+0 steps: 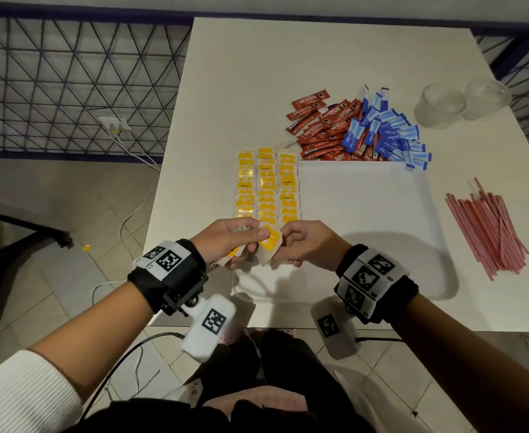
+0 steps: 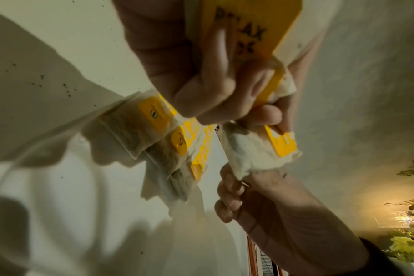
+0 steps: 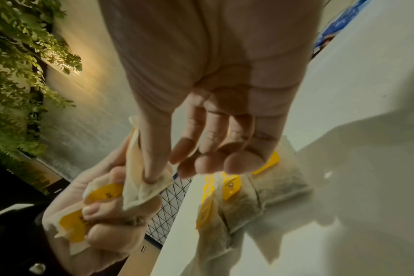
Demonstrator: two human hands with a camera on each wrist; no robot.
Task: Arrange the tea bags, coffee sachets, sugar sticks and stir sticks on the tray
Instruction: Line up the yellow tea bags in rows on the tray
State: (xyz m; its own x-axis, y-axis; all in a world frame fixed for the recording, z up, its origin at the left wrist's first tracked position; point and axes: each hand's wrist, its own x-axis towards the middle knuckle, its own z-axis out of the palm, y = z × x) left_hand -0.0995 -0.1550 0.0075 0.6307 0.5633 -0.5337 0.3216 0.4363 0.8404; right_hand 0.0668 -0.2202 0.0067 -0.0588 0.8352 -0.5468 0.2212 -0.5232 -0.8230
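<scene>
The white tray (image 1: 366, 214) lies on the white table (image 1: 257, 73) and serves as the landmark here. Along the tray's left part, three rows of tea bags (image 1: 266, 185) with yellow tags run from its far edge toward its near edge, each bag overlapping the next. Just above the near end of those rows the left hand (image 1: 225, 242) holds a small bunch of tea bags (image 1: 230, 256), its grip curled tight round them, thumb pressed on top. The right hand (image 1: 307, 245) meets it there; its grip is narrow, thumb and forefinger pinching the paper corner of a single tea bag (image 1: 269, 242) whose yellow tag faces up, while the left thumb also rests on that bag. The right wrist view shows the other right fingers (image 3: 208, 162) loosely curled and holding nothing. At the tray's far edge lies a heap of red coffee sachets (image 1: 322, 126), and against that heap's right side a heap of blue sugar sticks (image 1: 388, 135). To the right of the tray, apart from it, a sheaf of red stir sticks (image 1: 488, 229) lies on the table. Beyond the tray's far right corner stand two clear glass cups (image 1: 441, 104), close together.
</scene>
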